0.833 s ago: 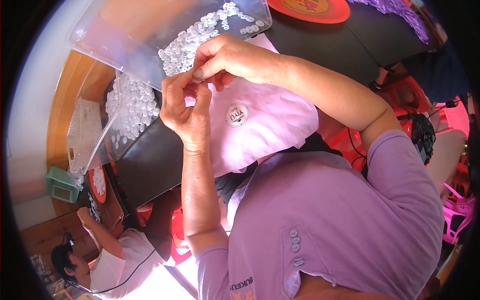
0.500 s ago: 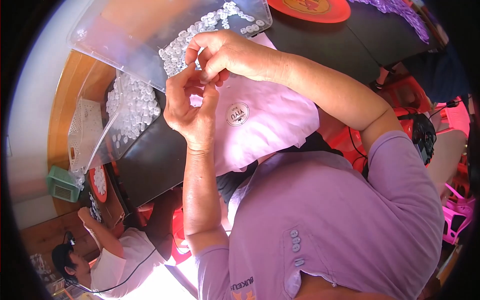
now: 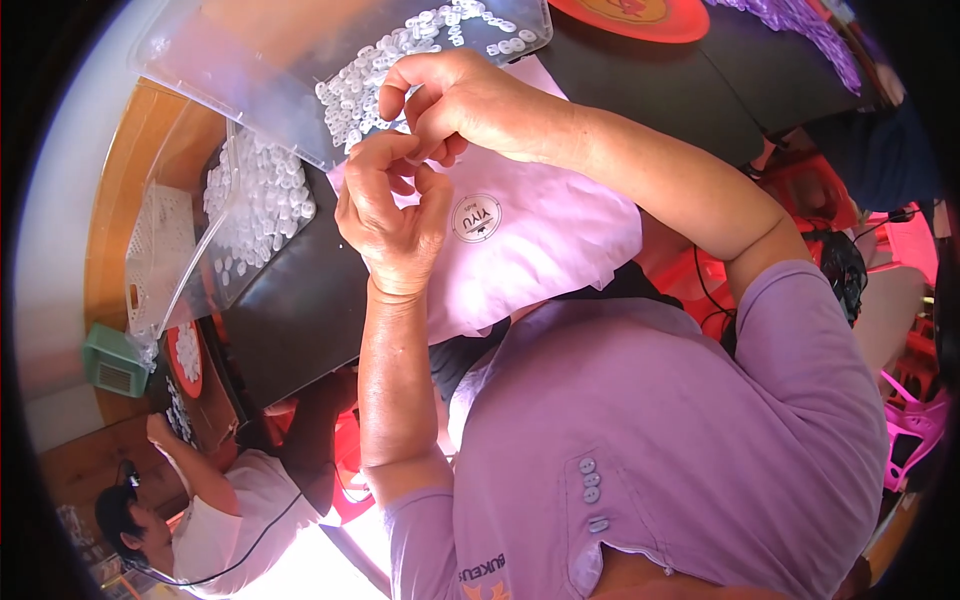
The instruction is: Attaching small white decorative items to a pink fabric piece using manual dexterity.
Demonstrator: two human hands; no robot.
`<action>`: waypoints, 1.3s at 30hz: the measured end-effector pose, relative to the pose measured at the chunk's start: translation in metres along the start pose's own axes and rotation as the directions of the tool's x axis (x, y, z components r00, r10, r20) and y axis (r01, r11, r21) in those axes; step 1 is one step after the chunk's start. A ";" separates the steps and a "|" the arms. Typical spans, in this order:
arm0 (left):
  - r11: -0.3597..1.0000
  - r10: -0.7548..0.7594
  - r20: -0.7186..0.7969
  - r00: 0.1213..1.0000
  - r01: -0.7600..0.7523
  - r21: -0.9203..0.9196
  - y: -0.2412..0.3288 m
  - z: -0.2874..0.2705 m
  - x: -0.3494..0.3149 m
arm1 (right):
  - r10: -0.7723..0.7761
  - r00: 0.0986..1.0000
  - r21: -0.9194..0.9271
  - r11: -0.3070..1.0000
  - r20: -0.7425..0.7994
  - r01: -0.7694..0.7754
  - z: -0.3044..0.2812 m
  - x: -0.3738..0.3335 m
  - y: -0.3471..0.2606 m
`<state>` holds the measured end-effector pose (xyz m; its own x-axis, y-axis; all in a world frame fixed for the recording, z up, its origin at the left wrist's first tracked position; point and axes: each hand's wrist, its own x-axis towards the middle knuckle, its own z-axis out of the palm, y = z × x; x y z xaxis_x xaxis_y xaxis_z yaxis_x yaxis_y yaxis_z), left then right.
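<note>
My left hand [image 3: 393, 215] is raised over a pink cloth [image 3: 545, 225] that bears a round printed badge. Its thumb and forefinger are curled together, and whatever they hold is hidden or too small to name. Just above it, my right hand [image 3: 470, 108] bends inward with its fingers pinched, the fingertips meeting those of the left. Nothing can be made out in that pinch either. Beyond the hands, a clear plastic tray [image 3: 215, 105] contains many small white oval pieces [image 3: 360, 85], some lined up in short rows.
Left of my hands, a clear bin holds more white pieces [image 3: 265, 190], beside a white perforated basket [image 3: 160, 250]. A green basket [image 3: 115, 360] and a red plate [image 3: 186, 372] lie near a co-worker [image 3: 235, 510]. Another red plate [image 3: 640, 18] and purple strips [image 3: 800, 30] occupy the far right.
Both hands stay close together at nearly the same place, with small finger shifts. My left hand has turned slightly and its fingertips have moved a little rightward. The view has shifted a bit.
</note>
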<state>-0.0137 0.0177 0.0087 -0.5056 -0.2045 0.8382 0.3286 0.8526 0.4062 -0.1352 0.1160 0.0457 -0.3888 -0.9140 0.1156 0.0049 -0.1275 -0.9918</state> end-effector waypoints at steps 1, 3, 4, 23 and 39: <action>1.000 -0.002 -0.003 1.000 0.002 0.002 -0.001 -0.001 0.000 | 0.001 1.000 -0.001 1.000 0.004 -0.001 0.000 0.000 0.000; 0.996 0.086 -0.042 0.995 -0.084 0.043 -0.005 -0.002 0.001 | -0.007 1.000 0.036 0.999 0.004 0.007 0.000 -0.001 0.000; 0.998 -0.062 -0.069 0.996 0.062 -0.001 -0.011 -0.006 -0.003 | -0.007 1.000 0.034 0.999 0.006 0.007 -0.001 -0.002 -0.001; 0.807 -0.480 0.030 0.877 0.454 -0.376 0.001 -0.002 0.004 | -0.150 0.985 -0.051 0.987 0.090 0.155 -0.013 0.006 -0.004; 0.836 -0.500 -0.100 0.860 0.450 -0.314 -0.003 -0.001 0.001 | -0.117 0.993 -0.031 0.993 -0.012 0.116 0.001 0.004 0.001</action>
<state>-0.0141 0.0144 0.0093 -0.5195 -0.6503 0.5543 0.2980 0.4700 0.8308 -0.1353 0.1120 0.0447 -0.3979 -0.8882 0.2300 -0.0688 -0.2211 -0.9728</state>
